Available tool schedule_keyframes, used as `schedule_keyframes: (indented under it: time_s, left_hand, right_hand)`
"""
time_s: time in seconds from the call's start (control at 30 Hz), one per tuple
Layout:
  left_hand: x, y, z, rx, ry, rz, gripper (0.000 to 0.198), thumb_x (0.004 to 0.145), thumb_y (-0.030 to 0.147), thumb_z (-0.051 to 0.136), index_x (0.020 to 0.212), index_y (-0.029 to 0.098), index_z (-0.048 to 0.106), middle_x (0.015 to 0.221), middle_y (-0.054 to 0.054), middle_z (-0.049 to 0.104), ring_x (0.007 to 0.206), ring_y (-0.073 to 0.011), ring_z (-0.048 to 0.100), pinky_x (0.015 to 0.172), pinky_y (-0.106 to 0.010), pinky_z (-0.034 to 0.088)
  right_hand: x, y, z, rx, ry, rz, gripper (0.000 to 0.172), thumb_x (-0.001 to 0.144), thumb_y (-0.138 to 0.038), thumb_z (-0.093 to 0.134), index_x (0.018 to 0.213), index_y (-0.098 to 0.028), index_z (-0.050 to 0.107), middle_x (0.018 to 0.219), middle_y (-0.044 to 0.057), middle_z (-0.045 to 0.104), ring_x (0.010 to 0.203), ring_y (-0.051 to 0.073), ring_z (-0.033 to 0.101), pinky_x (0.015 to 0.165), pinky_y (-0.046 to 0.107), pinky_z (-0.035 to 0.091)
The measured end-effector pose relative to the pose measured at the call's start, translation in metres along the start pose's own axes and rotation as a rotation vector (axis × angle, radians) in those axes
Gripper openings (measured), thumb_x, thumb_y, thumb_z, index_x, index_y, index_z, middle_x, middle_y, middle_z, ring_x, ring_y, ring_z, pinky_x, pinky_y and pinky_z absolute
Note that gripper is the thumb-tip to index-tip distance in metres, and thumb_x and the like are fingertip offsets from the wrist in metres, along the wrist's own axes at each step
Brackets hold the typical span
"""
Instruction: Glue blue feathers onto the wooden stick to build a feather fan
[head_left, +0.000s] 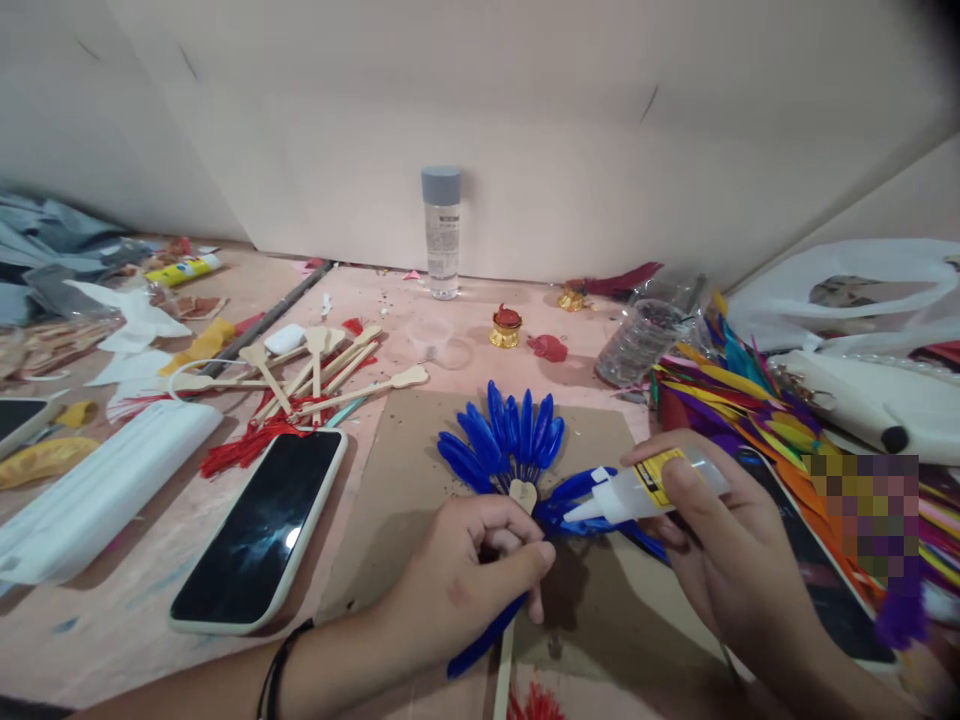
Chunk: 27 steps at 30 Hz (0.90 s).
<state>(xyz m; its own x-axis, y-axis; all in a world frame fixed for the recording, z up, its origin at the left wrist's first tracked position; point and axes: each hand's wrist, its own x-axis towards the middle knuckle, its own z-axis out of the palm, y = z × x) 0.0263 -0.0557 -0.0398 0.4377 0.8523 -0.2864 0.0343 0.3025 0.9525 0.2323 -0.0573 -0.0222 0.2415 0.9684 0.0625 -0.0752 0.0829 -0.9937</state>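
Note:
My left hand (487,560) is closed in a pinch on a long blue feather (484,645), whose tip comes out below the fingers. Part of that feather is hidden under the hand. In my right hand (720,530) is a small glue bottle (637,490) with a yellow label, its white nozzle tilted down toward my left fingertips. Beyond the hands, several blue feathers (510,430) fan out around the rounded head of a wooden stick (523,494). More blue feathers (577,485) lie beside it, under the nozzle. A brown cardboard sheet (382,490) lies beneath.
A phone (259,530), a white mask pack (112,490) and wooden sticks with red tassels (315,370) lie left. A clear bottle (442,235) stands by the wall, near a small gold pot (505,328). Colourful feathers (750,400) and a second phone (817,570) lie right.

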Motion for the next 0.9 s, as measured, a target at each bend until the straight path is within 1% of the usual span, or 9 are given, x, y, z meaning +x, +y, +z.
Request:
schedule_keyframes:
  time_s: [0.13, 0.33, 0.57, 0.8, 0.9]
  left_hand:
    - [-0.0006, 0.0014, 0.0006, 0.001, -0.004, -0.010, 0.021, 0.082, 0.039, 0.070, 0.071, 0.022, 0.065, 0.051, 0.000, 0.067, 0.048, -0.0145, 0.057, 0.053, -0.025, 0.038]
    - [-0.0013, -0.0005, -0.0002, -0.032, -0.020, 0.004, 0.019, 0.083, 0.037, 0.071, 0.072, 0.022, 0.067, 0.051, 0.001, 0.067, 0.047, -0.0132, 0.055, 0.051, -0.024, 0.038]
    - [-0.0001, -0.0046, -0.0007, -0.032, -0.033, 0.003, 0.019, 0.086, 0.037, 0.070, 0.074, 0.022, 0.067, 0.052, 0.002, 0.067, 0.047, -0.0138, 0.056, 0.051, -0.024, 0.039]
    - [-0.0006, -0.0052, 0.0000, -0.036, -0.042, 0.017, 0.018, 0.086, 0.035, 0.069, 0.075, 0.022, 0.066, 0.052, 0.002, 0.067, 0.047, -0.0134, 0.057, 0.052, -0.024, 0.040]
    - [-0.0006, -0.0038, 0.0005, -0.039, -0.038, 0.011, 0.019, 0.085, 0.036, 0.069, 0.073, 0.022, 0.066, 0.051, 0.002, 0.065, 0.047, -0.0131, 0.056, 0.051, -0.023, 0.039]
  right_hand:
    - [-0.0009, -0.0037, 0.0054, 0.040, -0.020, 0.000, 0.032, 0.077, -0.053, 0.086, 0.078, -0.023, 0.076, 0.057, -0.004, 0.045, 0.048, 0.010, 0.035, 0.041, 0.019, 0.035]
    - [-0.0037, -0.0042, 0.0051, 0.077, -0.048, 0.010, 0.028, 0.080, -0.050, 0.085, 0.080, -0.023, 0.078, 0.057, -0.004, 0.045, 0.048, 0.009, 0.034, 0.042, 0.018, 0.036]
    - [-0.0074, 0.0002, 0.0005, 0.069, -0.063, 0.047, 0.024, 0.084, -0.048, 0.082, 0.084, -0.024, 0.077, 0.061, -0.003, 0.048, 0.051, 0.010, 0.039, 0.046, 0.019, 0.037]
    - [-0.0075, 0.0008, -0.0004, 0.067, -0.090, 0.026, 0.020, 0.088, -0.045, 0.079, 0.086, -0.025, 0.076, 0.059, -0.003, 0.046, 0.049, 0.010, 0.035, 0.043, 0.020, 0.032]
    - [-0.0068, 0.0020, -0.0003, 0.061, -0.086, 0.013, 0.021, 0.086, -0.045, 0.080, 0.085, -0.025, 0.077, 0.059, -0.004, 0.046, 0.048, 0.010, 0.034, 0.042, 0.020, 0.031]
